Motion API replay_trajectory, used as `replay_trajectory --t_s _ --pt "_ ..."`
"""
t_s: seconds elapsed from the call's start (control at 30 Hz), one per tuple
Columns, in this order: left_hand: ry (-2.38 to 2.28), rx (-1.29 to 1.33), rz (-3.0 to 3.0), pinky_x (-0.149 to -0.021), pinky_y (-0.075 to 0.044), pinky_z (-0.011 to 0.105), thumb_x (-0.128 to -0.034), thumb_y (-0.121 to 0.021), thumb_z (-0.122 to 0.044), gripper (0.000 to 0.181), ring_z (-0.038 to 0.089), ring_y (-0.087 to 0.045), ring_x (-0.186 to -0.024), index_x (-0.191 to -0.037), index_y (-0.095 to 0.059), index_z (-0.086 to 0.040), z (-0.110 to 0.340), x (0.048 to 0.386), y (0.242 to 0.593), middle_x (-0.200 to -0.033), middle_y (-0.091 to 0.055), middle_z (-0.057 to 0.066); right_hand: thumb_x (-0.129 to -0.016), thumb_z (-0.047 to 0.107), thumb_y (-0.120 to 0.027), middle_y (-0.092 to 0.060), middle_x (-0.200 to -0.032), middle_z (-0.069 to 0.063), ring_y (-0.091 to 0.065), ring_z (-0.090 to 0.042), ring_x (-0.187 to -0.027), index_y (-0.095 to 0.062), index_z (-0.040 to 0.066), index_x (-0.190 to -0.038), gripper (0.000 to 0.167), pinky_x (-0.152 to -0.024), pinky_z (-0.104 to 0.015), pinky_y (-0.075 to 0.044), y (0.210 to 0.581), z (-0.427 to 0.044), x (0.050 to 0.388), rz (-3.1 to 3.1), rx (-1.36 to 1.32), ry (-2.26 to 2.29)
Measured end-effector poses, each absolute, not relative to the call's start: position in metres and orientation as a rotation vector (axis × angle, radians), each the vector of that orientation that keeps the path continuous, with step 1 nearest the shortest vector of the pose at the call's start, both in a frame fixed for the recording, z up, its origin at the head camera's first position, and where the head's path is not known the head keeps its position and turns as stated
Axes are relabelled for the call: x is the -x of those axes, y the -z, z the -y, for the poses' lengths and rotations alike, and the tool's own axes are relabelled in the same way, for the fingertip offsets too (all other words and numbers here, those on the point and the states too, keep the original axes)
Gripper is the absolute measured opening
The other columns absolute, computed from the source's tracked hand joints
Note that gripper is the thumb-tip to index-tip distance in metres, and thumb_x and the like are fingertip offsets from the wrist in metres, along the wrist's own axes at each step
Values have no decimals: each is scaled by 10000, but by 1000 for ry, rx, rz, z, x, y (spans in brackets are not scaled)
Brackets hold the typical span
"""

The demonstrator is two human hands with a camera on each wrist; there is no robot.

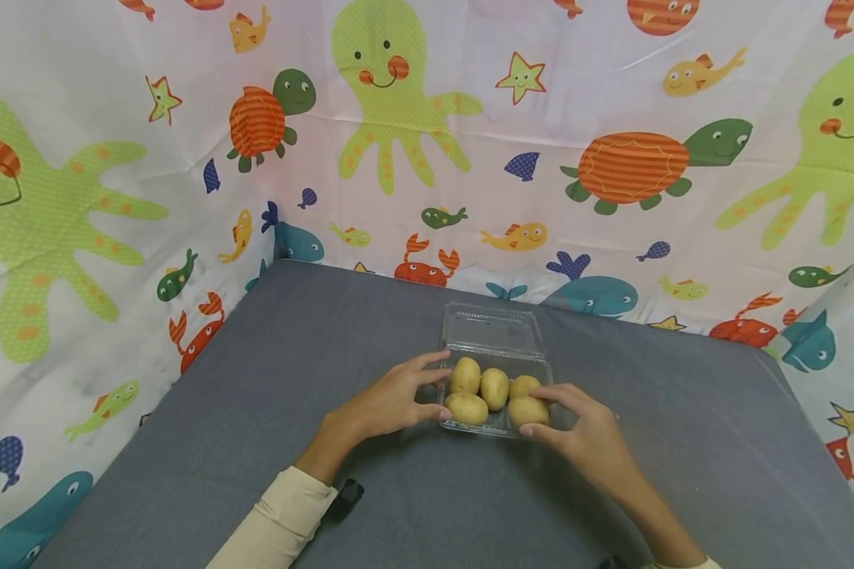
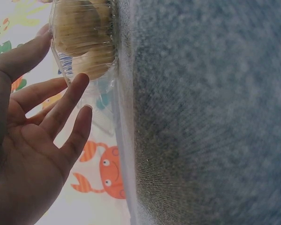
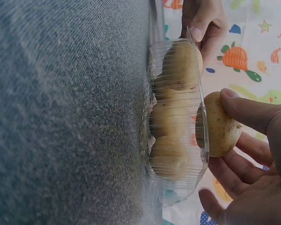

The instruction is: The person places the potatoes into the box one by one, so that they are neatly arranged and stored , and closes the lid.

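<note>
A clear plastic hinged container [image 1: 473, 429] stands on the grey cloth with its lid [image 1: 491, 330] folded back. Inside lie several yellow potatoes [image 1: 494, 389]. My right hand [image 1: 587, 435] pinches one potato [image 3: 218, 126] between thumb and fingers at the right end, raised at the level of the container's rim, partly above it. My left hand [image 1: 391, 399] is at the container's left side, thumb near the front corner and forefinger farther back. Its thumb touches the rim in the left wrist view, and the other fingers stay loosely extended beside the wall.
The grey cloth-covered table [image 1: 313, 340] spreads around the container on all sides. A white curtain [image 1: 462, 174] printed with sea animals hangs behind and along both sides. A black strap [image 1: 346, 498] sits at the left wrist beside a beige sleeve [image 1: 277, 514].
</note>
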State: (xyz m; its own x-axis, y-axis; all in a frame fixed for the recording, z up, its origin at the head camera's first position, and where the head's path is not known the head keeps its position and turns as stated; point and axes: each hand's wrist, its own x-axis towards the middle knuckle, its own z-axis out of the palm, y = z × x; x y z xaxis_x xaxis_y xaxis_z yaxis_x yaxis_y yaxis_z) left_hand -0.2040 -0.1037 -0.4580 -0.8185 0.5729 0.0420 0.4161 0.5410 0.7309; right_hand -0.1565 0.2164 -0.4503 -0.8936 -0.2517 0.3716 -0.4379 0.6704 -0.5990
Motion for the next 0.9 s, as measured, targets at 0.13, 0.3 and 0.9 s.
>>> replay_trajectory --t_s 0.13,0.3,0.9 --pt "-1141 -839 -2581 -1180 -406 548 -968 -799 -375 739 295 -410 -1540 -1576 -510 -72 104 204 458 -1735 -312 5 -785 250 -961 -761 -1175 68 -693 -163 -1113 -789 174 -1204 459 -965 -109 -439 450 -215 158 2628 -557 -1053" --pt "-1144 -840 -2588 -1185 -397 552 -968 -796 -386 730 304 -381 -1556 -1569 -522 -78 104 203 457 -1731 -320 -3 -783 280 -964 -763 -1183 69 -693 -168 -1124 -792 174 -1196 459 -971 -149 -460 450 -213 160 2652 -531 -1049" --pt "-1132 -838 -2590 -1190 -389 556 -970 -795 -377 732 314 -389 -1551 -1574 -514 -76 103 203 457 -1730 -320 -2 -793 336 -949 -756 -1192 46 -687 -220 -1180 -781 144 -1231 507 -1013 -537 -522 456 -212 168 2729 -544 -1115"
